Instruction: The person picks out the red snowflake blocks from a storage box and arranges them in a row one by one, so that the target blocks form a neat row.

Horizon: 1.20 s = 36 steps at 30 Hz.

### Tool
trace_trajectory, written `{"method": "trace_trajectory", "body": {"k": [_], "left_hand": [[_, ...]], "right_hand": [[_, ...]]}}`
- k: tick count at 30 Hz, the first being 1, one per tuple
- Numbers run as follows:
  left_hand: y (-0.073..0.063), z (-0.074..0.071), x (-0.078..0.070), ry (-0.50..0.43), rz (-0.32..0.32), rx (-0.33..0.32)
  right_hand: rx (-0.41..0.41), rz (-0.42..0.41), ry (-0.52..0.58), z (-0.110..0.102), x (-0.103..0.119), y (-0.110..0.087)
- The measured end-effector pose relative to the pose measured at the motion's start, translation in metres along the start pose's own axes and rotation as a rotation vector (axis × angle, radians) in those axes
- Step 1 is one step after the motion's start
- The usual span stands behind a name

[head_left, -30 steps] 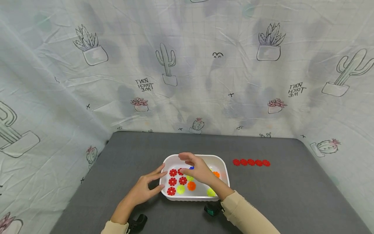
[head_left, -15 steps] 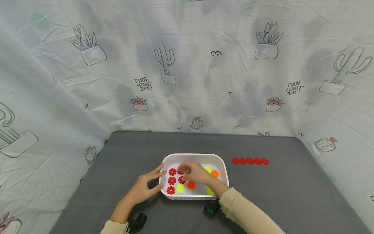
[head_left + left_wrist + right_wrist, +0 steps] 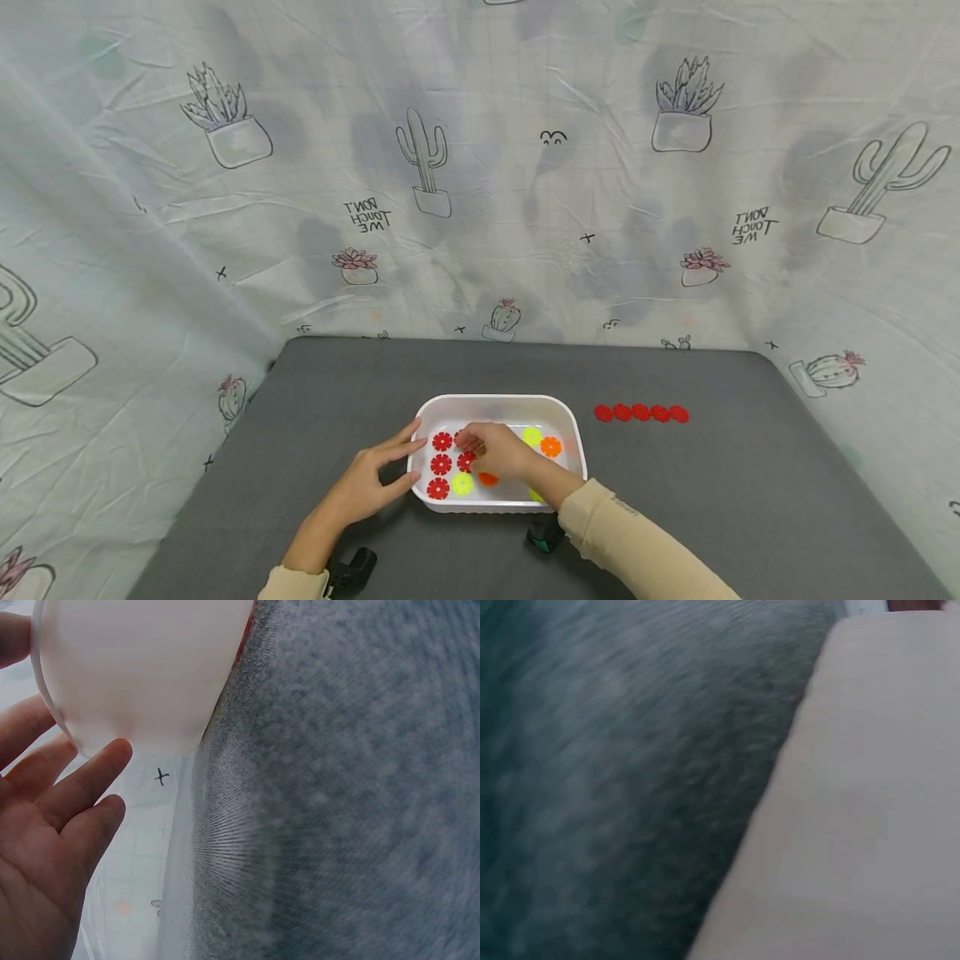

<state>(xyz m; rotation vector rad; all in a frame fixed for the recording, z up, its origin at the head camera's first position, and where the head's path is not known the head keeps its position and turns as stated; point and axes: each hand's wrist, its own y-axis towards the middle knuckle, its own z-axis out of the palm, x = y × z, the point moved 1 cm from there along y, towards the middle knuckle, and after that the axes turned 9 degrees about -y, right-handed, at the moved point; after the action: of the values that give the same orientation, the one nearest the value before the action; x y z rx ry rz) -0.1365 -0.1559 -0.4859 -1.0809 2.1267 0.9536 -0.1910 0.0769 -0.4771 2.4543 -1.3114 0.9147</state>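
Note:
A white tray (image 3: 573,421) holds flat notched plastic discs. My left hand (image 3: 367,483) rests its spread fingers along the tray's left rim; in the left wrist view they lie against the pale wall. My right hand (image 3: 502,450) reaches down inside the tray with bent fingers. Its fingertips are right at a red disc (image 3: 464,461) in the second column; I cannot tell whether they pinch one. More red discs (image 3: 441,464) stand in a column on the left, with a yellow disc (image 3: 462,483) nearby. An orange disc (image 3: 489,479) is partly hidden under the hand.
Several red discs (image 3: 641,412) form a row on the grey table (image 3: 712,500), right of the tray. Yellow (image 3: 532,436) and orange discs (image 3: 551,447) lie at the tray's right. A patterned curtain (image 3: 487,167) surrounds the table. The right wrist view shows mostly sleeve (image 3: 855,787).
My right hand has lowered into the tray and its fingers have drawn together. It now covers more of the middle orange disc. The left hand stays at the rim.

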Motion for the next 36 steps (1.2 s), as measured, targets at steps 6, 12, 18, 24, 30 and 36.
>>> {"method": "trace_trajectory", "body": {"k": [6,12,18,24,30,36], "left_hand": [[0.0007,-0.0007,-0.0017,0.004,-0.009,0.004],[0.0006,-0.0014,-0.0002,0.004,0.002,0.000],[0.0014,-0.0022,-0.0023,0.010,0.000,0.000],[0.0024,-0.0030,-0.0043,0.009,0.002,-0.001],[0.0028,-0.0033,-0.0036,0.008,0.002,0.001],[0.0029,-0.0036,-0.0022,0.014,0.007,0.000]], "right_hand": [[-0.040,-0.092,-0.166,0.0039,-0.0007,0.0029],[-0.032,-0.092,-0.204,0.0034,0.0001,0.0034],[-0.039,-0.116,-0.275,0.0025,0.0012,0.0031],[-0.025,-0.101,-0.287,0.0015,0.0033,0.0005],[-0.042,-0.136,-0.286,0.0008,0.0024,0.0012],[-0.029,-0.135,-0.240,-0.0008,0.0017,0.0030]]}}
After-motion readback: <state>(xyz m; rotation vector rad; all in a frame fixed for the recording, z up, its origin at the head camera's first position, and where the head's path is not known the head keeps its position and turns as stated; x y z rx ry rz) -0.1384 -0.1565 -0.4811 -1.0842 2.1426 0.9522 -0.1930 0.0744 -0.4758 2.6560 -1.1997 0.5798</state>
